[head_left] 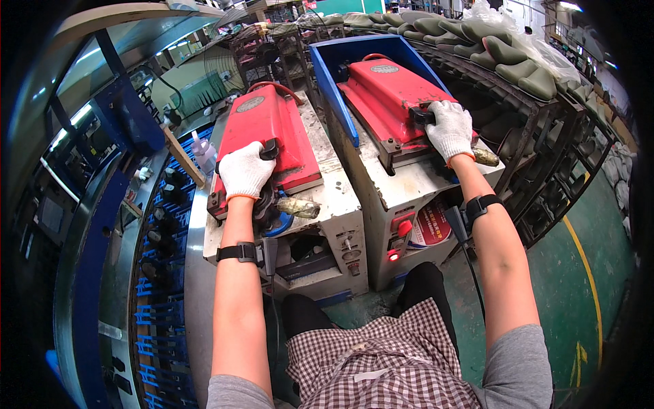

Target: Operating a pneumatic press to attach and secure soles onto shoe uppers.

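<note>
Red press lids (267,133) under both gloved grips

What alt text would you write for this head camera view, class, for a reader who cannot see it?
A person's gloved left hand and right hand each press a black handle on two red press lids: left lid, right lid. Olive boot pieces fill a rack behind.

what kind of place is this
Most likely a footwear factory floor: gloved hands press on two red press lids, with racks of green boots behind.
</note>
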### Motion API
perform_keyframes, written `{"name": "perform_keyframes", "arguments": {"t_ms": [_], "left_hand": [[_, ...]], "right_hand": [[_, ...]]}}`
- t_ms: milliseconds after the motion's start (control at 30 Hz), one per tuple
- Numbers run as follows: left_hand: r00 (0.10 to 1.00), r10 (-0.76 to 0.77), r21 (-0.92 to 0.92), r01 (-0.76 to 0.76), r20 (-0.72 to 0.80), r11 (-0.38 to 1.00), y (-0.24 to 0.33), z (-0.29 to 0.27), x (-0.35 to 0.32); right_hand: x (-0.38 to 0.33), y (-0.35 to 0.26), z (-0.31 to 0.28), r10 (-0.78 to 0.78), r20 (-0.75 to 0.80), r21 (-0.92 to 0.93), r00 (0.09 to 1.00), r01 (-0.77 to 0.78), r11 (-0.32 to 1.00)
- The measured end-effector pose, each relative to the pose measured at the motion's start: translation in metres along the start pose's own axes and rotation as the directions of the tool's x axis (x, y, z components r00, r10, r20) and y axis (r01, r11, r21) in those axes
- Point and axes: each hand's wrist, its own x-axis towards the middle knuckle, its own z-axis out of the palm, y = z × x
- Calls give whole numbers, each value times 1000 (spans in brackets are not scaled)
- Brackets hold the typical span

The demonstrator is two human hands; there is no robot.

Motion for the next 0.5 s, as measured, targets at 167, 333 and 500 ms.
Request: {"name": "perform_keyframes", "arguments": {"t_ms": [167, 333, 500], "left_hand": [[1000, 0, -1, 0, -8, 1000, -1, 0, -1], [1000, 2, -9, -2, -20, 1000, 1, -1, -1], [1000, 2, 1, -2, -29, 1000, 1, 0, 0]], "right_hand": [[0, 0, 0, -5, -5, 4, 1000, 5, 1000], [0, 0, 1, -4, -5, 1, 1000, 4, 1000], [-1, 4, 8, -34, -85, 10, 996, 35, 999]]}}
